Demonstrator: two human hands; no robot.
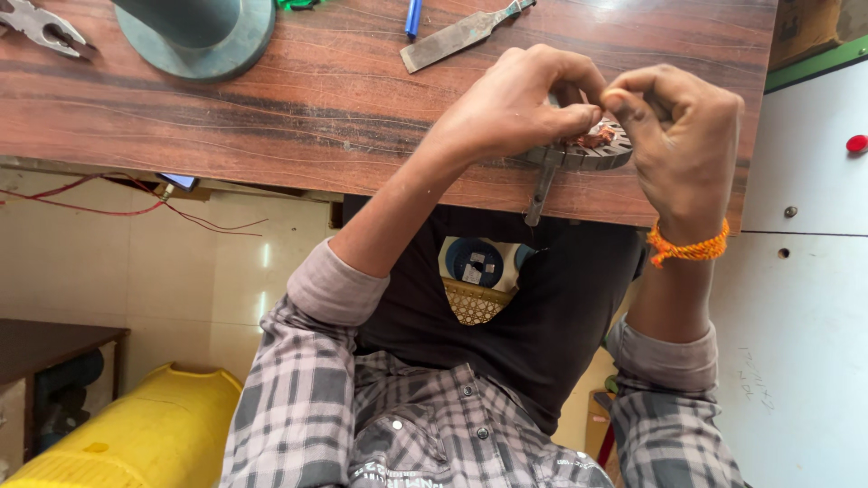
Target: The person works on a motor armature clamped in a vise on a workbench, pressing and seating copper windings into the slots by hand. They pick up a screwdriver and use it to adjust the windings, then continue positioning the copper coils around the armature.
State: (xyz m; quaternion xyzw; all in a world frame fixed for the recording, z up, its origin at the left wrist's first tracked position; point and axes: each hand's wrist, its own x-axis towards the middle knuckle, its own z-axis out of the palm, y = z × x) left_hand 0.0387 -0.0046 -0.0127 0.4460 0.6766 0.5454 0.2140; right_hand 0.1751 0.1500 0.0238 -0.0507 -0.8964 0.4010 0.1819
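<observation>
Both hands meet over a small round grey slotted metal part [604, 155] that lies at the near edge of the wooden table [298, 108]. Reddish copper wire [595, 138] shows in the part's middle. My left hand [515, 104] pinches at that wire with thumb and fingers. My right hand [680, 126], with an orange thread band at the wrist, has its fingers curled in and its fingertips pressed to the same spot. A grey metal arm [541, 192] sticks out from the part past the table edge. The fingers hide most of the part.
On the table lie a flat metal blade [457, 36], a blue pen [413, 16], pliers [38, 25] and a grey-green round base [194, 41]. Red wires [136, 206] hang below the edge. A yellow container [136, 434] stands lower left, a white cabinet [805, 298] on the right.
</observation>
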